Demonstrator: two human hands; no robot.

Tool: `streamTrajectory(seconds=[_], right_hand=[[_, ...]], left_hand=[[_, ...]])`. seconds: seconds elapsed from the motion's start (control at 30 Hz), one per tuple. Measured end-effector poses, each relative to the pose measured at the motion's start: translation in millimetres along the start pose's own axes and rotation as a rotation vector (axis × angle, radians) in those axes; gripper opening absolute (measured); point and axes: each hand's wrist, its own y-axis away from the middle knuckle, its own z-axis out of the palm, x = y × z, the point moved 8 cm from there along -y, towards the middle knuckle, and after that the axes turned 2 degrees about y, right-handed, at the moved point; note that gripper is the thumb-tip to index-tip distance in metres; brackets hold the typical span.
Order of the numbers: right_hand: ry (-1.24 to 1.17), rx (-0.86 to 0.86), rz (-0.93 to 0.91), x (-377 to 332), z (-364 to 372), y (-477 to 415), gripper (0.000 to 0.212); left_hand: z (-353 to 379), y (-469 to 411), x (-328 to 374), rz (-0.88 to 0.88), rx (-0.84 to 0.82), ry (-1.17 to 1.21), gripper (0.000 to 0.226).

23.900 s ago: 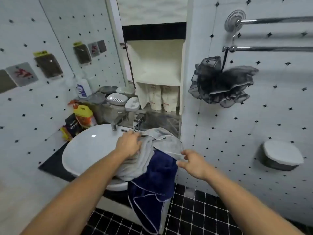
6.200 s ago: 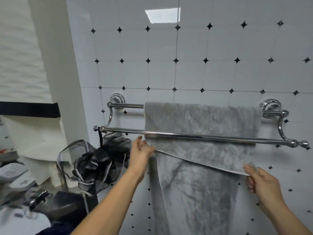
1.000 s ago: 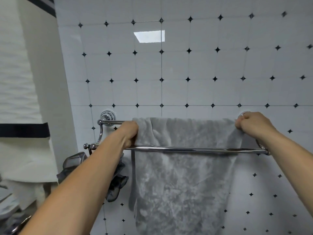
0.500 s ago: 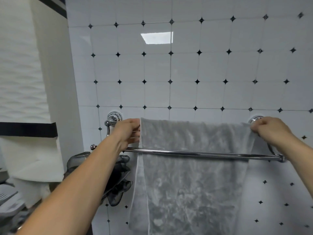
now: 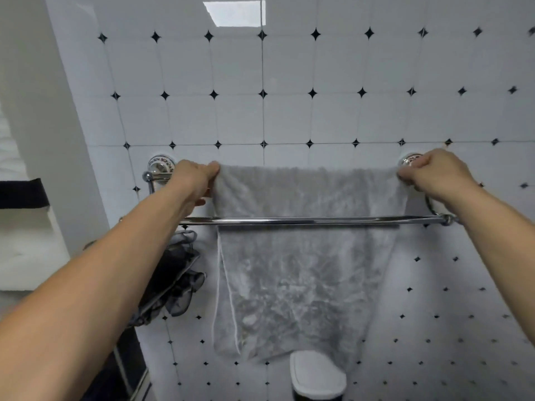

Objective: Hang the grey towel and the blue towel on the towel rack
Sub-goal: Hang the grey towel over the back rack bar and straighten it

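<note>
Head view: a white tiled wall (image 5: 289,82) with small black diamond insets is faced, with both bare forearms reaching up to a double-bar chrome towel rack (image 5: 304,220).
Grey towel (image 5: 304,270): draped over the rear bar of the rack, its top fold stretched flat between the two hands; the hanging part falls behind the front bar and down the wall, with a thin pale hem seen along its left edge.
Left hand (image 5: 194,180): closed in a pinch on the top left corner of the grey towel, thumb below and fingers above, just beside the left wall mount (image 5: 160,164).
Right hand (image 5: 434,175): closed in a pinch on the top right corner of the grey towel, partly covering the right wall mount (image 5: 409,160).
Front bar: bare along its whole visible length, crossing in front of the grey towel; the left end is hidden by the left forearm.
Blue towel: not seen on the rack; whether any of the dark shapes at the lower left belong to it cannot be told.
Bath pouf (image 5: 173,279): dark mesh, hanging below the left end of the rack, just left of the grey towel and partly hidden by the left forearm.
White object (image 5: 317,374): rounded, fixed to the wall below the towel's lower edge.
Reflection (image 5: 234,13): a bright rectangle of light is seen on the upper tiles.
</note>
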Motion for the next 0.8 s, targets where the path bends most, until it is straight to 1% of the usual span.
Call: streamTrajectory(seconds=[0.07,0.13,0.17,0.2,0.23,0.27,0.33,0.4,0.53,0.6,0.63,0.67,0.73,0.77,0.8], right_hand=[[-0.005,-0.114,0.067,9,16,9,0.024],[-0.146,-0.207,0.130,16,29,20,0.019],[-0.194,-0.218,0.150,19,33,23,0.012],[-0.224,-0.219,0.159,19,35,26,0.012],[-0.235,-0.213,0.157,18,34,26,0.024],[-0.250,-0.206,0.154,18,32,26,0.032],[-0.222,-0.211,0.175,22,23,26,0.031],[-0.177,-0.207,0.206,31,13,24,0.040],[-0.054,-0.176,0.196,32,11,21,0.050],[-0.020,-0.148,0.187,30,17,21,0.054],[-0.024,-0.125,0.179,30,19,21,0.056],[-0.037,-0.102,0.172,31,21,21,0.059],[-0.037,-0.101,0.154,32,24,21,0.061],[-0.054,-0.123,0.148,30,27,20,0.055],[-0.107,-0.152,0.155,28,31,18,0.046]], left_hand=[[6,8,-11,0.000,-0.049,-0.100,0.025],[4,9,-16,0.021,-0.057,-0.175,0.017],[1,7,-17,0.033,-0.038,-0.188,0.023],[-2,6,-14,0.054,-0.016,-0.199,0.033],[-6,2,-9,0.079,0.014,-0.195,0.037],[-12,-2,-4,0.096,0.051,-0.185,0.036],[-29,-14,6,0.126,0.140,-0.156,0.031],[-44,-25,9,0.130,0.216,-0.166,0.028],[-33,-17,15,0.192,0.330,-0.236,0.026],[-21,-11,16,0.233,0.317,-0.251,0.014],[-18,-10,13,0.228,0.289,-0.230,0.014],[-16,-8,9,0.207,0.250,-0.206,0.023],[-15,-4,1,0.161,0.158,-0.186,0.054],[-13,-1,-1,0.154,0.120,-0.223,0.068],[-11,1,-4,0.149,0.095,-0.270,0.077]])
